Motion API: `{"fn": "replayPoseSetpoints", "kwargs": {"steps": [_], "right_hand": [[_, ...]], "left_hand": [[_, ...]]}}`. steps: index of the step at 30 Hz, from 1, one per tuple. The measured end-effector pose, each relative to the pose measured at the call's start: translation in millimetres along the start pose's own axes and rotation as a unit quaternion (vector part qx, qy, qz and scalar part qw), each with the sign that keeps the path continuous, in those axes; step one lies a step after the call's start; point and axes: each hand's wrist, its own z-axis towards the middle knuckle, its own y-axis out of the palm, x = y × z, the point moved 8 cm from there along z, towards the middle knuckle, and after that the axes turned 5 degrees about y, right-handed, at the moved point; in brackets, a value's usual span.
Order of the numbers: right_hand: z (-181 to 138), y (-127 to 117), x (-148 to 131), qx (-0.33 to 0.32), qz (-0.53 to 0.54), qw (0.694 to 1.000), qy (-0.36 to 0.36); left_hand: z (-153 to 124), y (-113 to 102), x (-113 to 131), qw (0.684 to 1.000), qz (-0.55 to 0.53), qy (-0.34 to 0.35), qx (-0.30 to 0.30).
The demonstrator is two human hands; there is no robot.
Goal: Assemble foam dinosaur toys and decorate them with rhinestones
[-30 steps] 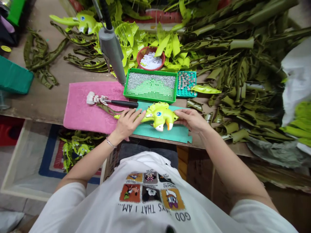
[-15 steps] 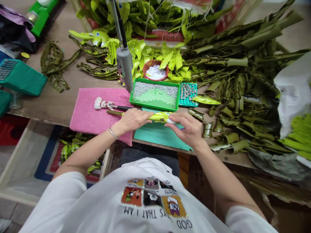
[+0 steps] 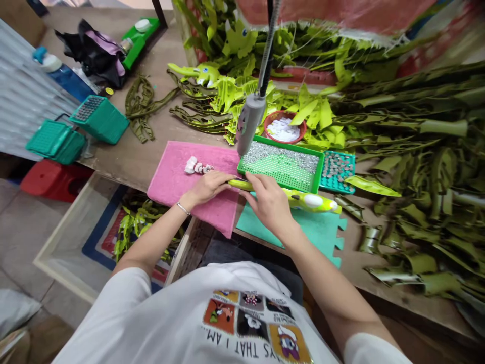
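A long yellow-green plastic toy part [image 3: 312, 201] with a white patch lies sideways over the teal foam mat [image 3: 318, 232]. My right hand [image 3: 267, 202] is closed around its middle, fingers pointing left. At its narrow left end, my left hand [image 3: 208, 188] has its fingers closed on it above the pink towel [image 3: 170, 177]. A tool wrapped in white cloth [image 3: 197, 166] lies on the towel, partly hidden by my left hand. Just behind my hands sits a green tray [image 3: 280, 177] of small screws. A grey electric screwdriver [image 3: 250, 124] hangs above the tray's left corner.
A teal tray [image 3: 337, 172] of round metal pieces adjoins the screw tray. Behind is a red basket [image 3: 285, 127] of white pieces. Olive plastic parts [image 3: 428, 217] heap up on the right. Teal boxes [image 3: 100, 119] stand left; an open drawer [image 3: 94, 242] lies below.
The view has swung left. My right hand has moved from the toy part's white-patched right end to its middle, nearer my left hand. The white patch now shows uncovered.
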Motion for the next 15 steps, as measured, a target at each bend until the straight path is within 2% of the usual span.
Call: {"fn": "replayPoseSetpoints", "kwargs": {"steps": [3, 6, 10, 13, 15], "right_hand": [[11, 26, 3, -0.047, -0.011, 0.999, 0.008], [7, 28, 1, -0.029, -0.017, 0.999, -0.011], [-22, 29, -21, 0.003, -0.022, 0.999, -0.035], [-46, 38, -36, -0.010, -0.008, 1.000, -0.018], [-59, 34, -36, -0.008, 0.035, 0.999, -0.002]], "left_hand": [[3, -1, 5, 1.000, 0.003, -0.003, 0.010], [-1, -3, 10, 1.000, 0.020, -0.018, 0.016], [-21, -4, 22, 0.999, 0.031, -0.009, 0.014], [-37, 0, 32, 0.999, 0.042, 0.008, -0.011], [-42, 1, 35, 0.998, 0.053, 0.000, -0.032]]}}
